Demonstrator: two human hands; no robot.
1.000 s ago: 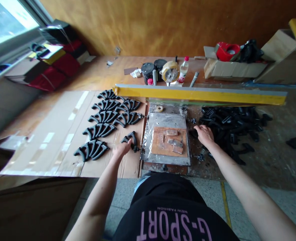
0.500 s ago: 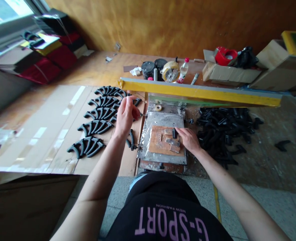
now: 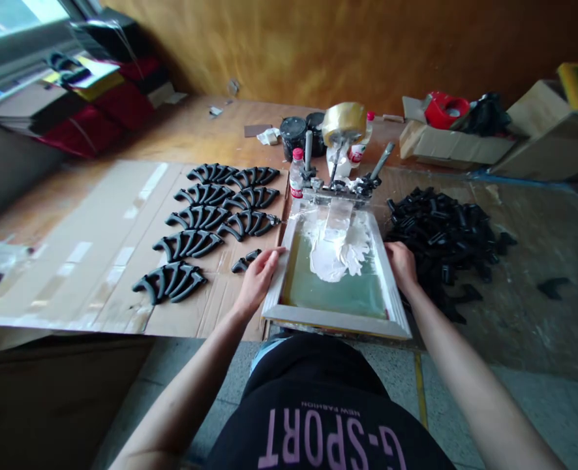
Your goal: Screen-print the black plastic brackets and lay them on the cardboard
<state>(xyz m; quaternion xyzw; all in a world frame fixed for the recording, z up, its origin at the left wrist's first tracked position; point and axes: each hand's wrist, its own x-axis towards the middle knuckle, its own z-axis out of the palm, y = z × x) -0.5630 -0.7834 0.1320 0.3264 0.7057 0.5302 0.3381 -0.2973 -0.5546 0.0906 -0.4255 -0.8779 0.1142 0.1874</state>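
Note:
A screen printing frame [image 3: 397,314] lies lowered in front of me, with white ink [image 3: 331,258] smeared over the upper part of its greenish mesh [image 3: 335,297]. My left hand [image 3: 260,275] grips its left rail, thumb along the side. On the opposite rail, my right hand [image 3: 401,266] is closed, its fingertips partly hidden. A clamp [image 3: 338,189] with upright rods holds the frame's far end. The wooden jig and the black part seen before are covered by the frame. Beside my left hand rest a few black curved handles [image 3: 243,262] on the cardboard.
Rows of black curved handles [image 3: 188,243] lie on cardboard [image 3: 74,287] at left. A heap of black parts [image 3: 448,241] is at right. Behind the clamp stand bottles [image 3: 296,171], black tubs [image 3: 293,134] and a tape roll [image 3: 344,123]. Cartons [image 3: 453,145] sit at back right.
The frame has swung down from its raised position over the jig. My right hand has left the black part on the jig; both hands have moved to the frame's side rails.

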